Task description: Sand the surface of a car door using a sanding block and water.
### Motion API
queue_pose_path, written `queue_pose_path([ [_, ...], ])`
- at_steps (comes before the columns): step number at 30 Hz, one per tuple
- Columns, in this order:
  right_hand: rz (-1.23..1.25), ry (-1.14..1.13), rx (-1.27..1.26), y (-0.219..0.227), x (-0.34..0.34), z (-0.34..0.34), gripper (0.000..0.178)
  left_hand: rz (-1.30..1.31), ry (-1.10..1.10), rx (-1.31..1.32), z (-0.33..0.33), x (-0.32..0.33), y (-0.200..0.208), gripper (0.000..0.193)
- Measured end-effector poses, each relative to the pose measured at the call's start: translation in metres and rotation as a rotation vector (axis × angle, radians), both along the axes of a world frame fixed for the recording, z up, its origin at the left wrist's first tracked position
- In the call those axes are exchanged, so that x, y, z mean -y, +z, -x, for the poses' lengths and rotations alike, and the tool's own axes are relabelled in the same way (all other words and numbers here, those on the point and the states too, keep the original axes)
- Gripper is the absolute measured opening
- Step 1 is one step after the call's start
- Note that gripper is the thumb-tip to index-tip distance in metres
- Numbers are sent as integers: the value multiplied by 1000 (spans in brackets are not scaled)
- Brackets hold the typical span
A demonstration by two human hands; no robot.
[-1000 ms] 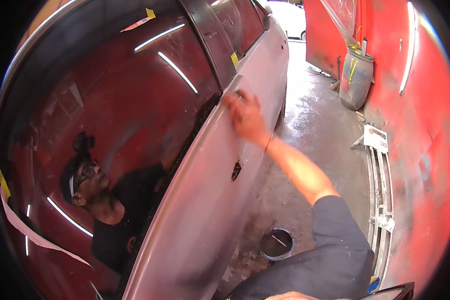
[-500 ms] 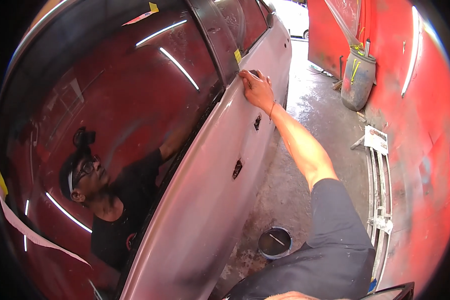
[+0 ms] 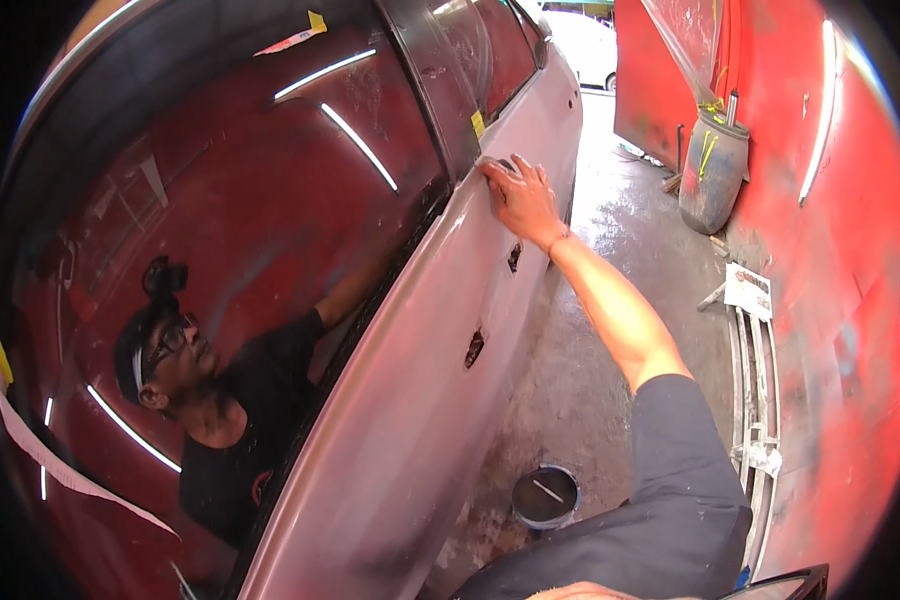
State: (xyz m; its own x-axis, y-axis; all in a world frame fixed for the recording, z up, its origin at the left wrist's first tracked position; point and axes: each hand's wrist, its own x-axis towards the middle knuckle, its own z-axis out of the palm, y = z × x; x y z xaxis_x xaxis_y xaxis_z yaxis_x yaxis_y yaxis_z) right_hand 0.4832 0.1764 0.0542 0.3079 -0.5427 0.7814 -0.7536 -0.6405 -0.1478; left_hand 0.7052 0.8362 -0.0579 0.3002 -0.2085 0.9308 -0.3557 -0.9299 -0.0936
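Along the upper edge of a pinkish-grey car door, right hand is bent over the panel, just below a strip of yellow tape on the dark pillar. Fingers curled, tips touching door near the base of the pillar. Small dark piece visible at the fingers; can't tell if clamped or only pressed flat under them. Left hand out of view, grip can't be told. Thin band around right wrist; forearm runs down to a dark short sleeve. Door fills the middle, slanting from lower left up to the top; two dark holes in it, upper one near the wrist, lower one nearer the body. Left of it, big glossy window mirrors a person in cap and glasses plus light tubes. On the floor beside door: round bucket, dark inside. To the right, slatted pale rack, white paper on its top end, against red wall. Farther back, grey barrel; white car beyond.
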Motion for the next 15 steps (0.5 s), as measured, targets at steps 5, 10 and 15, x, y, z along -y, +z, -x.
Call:
queue_pose_path([
  [5,-176,-9,25,8,6,-7,33,3,-17,10,4,0,6,67],
  [10,-27,74,66,6,-15,-6,35,-20,8,10,9,-1,10,67],
  [15,-294,-140,-109,43,8,2,37,-11,-27,34,-3,0,3,67],
])
